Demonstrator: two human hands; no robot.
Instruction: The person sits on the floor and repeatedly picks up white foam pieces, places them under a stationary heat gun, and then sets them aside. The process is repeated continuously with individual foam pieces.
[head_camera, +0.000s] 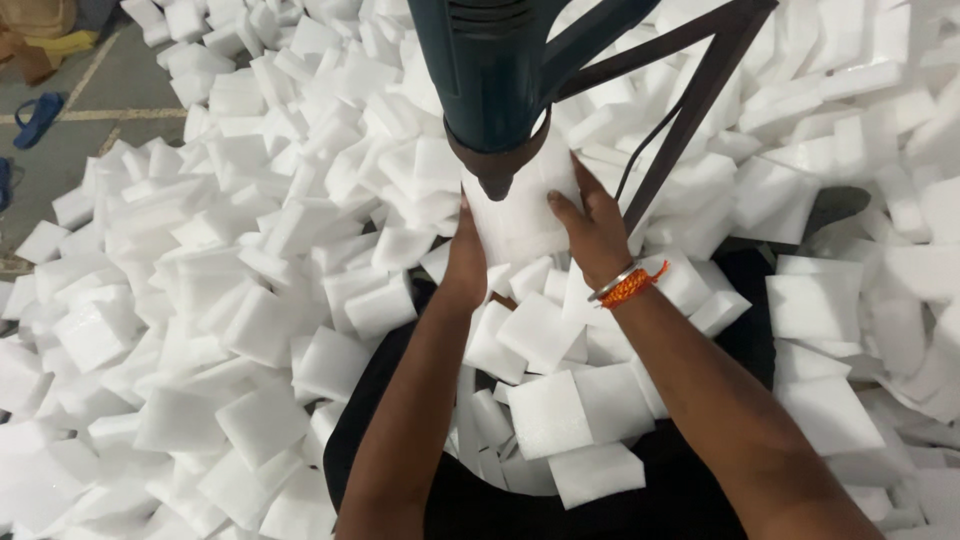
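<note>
Closest to the camera, a bunch of white foam pieces (560, 410) lie on the person's dark lap (690, 490), well below the heat gun. Two bare arms reach up from there toward the gun.

The left hand (466, 262) holds the left edge of a white foam pad (520, 215). The right hand (592, 232) holds the right edge of the same pad, with the fingers pressed flat on its front. Both hands are closed on the pad, so it is pinched between them. A silver bangle and an orange thread band (632, 284) sit on the right wrist, just below and to the right of the gun's tip.

The foam pad stands upright right under the heat gun (500, 70). The gun is dark blue-green and points down. Its round dark nozzle (496, 185) is at the top edge of the pad. It looks like it touches the pad, but that is hard to tell. A dark metal stand (700, 90) and a thin black cord (640, 150) are just to the right of the gun.

All around and beyond the gun is a big heap of white foam pieces (240, 260). Far to the left of the gun, past the heap, a blue sandal (38, 118) lies on the grey floor (110, 90).
</note>
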